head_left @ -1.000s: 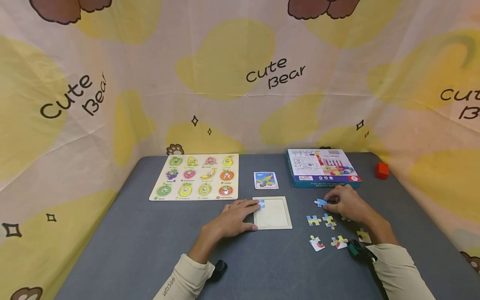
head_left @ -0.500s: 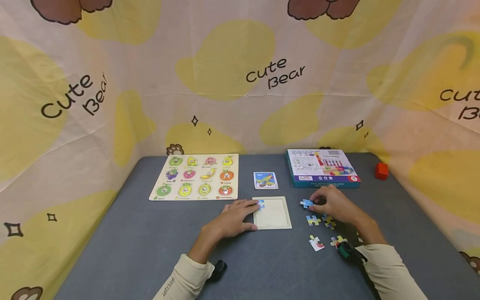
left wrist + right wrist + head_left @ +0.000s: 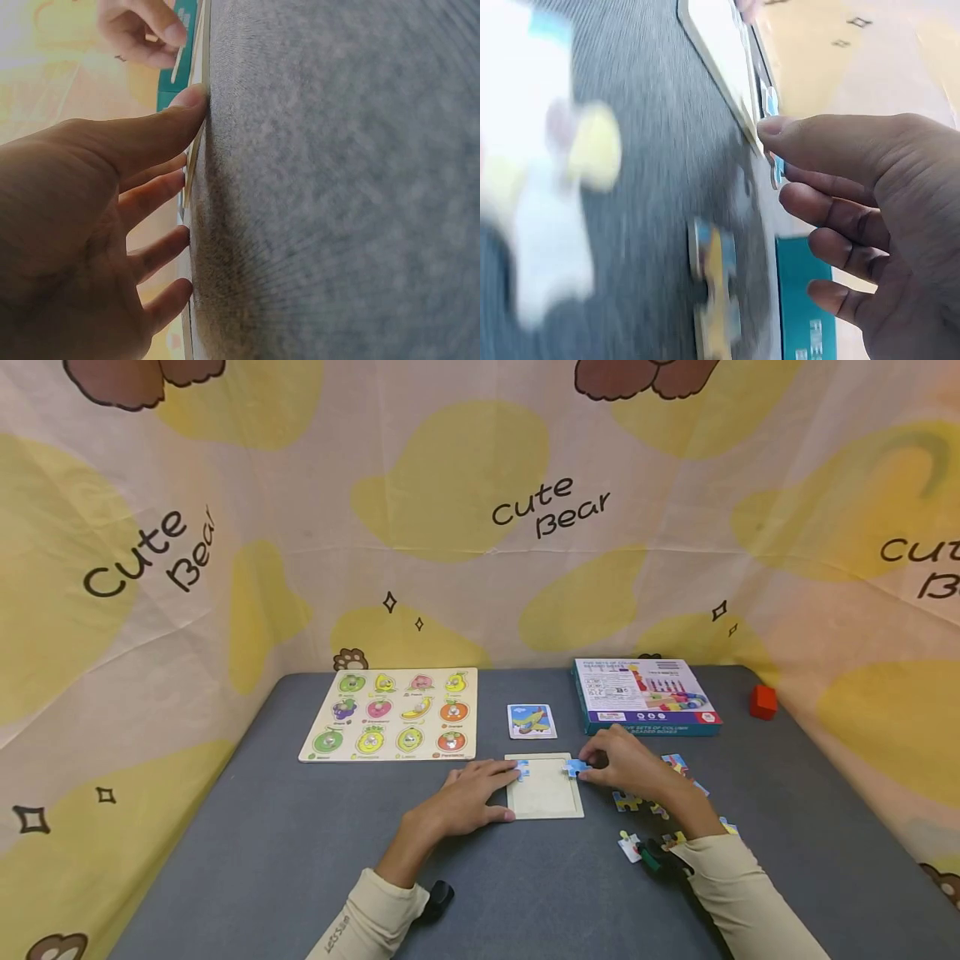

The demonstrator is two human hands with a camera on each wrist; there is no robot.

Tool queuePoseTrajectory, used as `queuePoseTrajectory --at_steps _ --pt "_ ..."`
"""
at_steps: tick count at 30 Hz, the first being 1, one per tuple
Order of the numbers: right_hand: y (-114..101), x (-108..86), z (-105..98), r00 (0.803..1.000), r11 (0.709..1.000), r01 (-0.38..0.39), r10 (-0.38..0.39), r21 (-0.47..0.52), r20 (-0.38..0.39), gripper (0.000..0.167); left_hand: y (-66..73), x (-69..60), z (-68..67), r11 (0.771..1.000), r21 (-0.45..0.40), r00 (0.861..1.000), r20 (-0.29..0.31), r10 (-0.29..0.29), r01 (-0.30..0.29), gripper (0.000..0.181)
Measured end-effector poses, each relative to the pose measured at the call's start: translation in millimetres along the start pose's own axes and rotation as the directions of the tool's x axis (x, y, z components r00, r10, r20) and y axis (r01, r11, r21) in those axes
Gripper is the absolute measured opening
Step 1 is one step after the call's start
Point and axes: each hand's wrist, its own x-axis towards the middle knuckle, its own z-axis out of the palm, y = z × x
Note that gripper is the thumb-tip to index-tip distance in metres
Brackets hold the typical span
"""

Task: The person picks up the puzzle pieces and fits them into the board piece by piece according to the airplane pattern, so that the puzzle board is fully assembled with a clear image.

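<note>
Blue puzzle piece (image 3: 574,767) brought to the tray (image 3: 546,795); not yet seated.
Pinched in my right grip (image 3: 621,762), it has travelled left across the surface (image 3: 240,852), from above the loose pieces (image 3: 627,802) to overlap the tray's right rim. My left grip (image 3: 459,795), fingers extended, remains at the left edge, beside 1 corner piece (image 3: 524,769) inside. I judge fitting the 2nd piece remains outstanding.
</note>
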Motion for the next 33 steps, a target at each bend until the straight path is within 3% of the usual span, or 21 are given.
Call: queuePoseTrajectory --at_steps 13,20,33 --pt "-17 24.2 18 0.996 0.996 0.084 -0.084 -0.006 0.009 0.017 1.1 1.4 0.2 1.000 0.023 1.000 -0.006 -0.002 0.003 0.066" --pt "-27 30.4 21 0.997 0.998 0.061 -0.060 -0.012 0.038 0.020 1.8 1.3 -0.3 1.000 0.027 1.000 -0.006 0.002 -0.002 0.066" --pt "-29 34.0 25 0.995 0.995 0.095 -0.096 0.016 0.035 0.020 0.5 1.8 0.3 1.000 0.030 1.000 -0.008 0.004 -0.004 0.065"
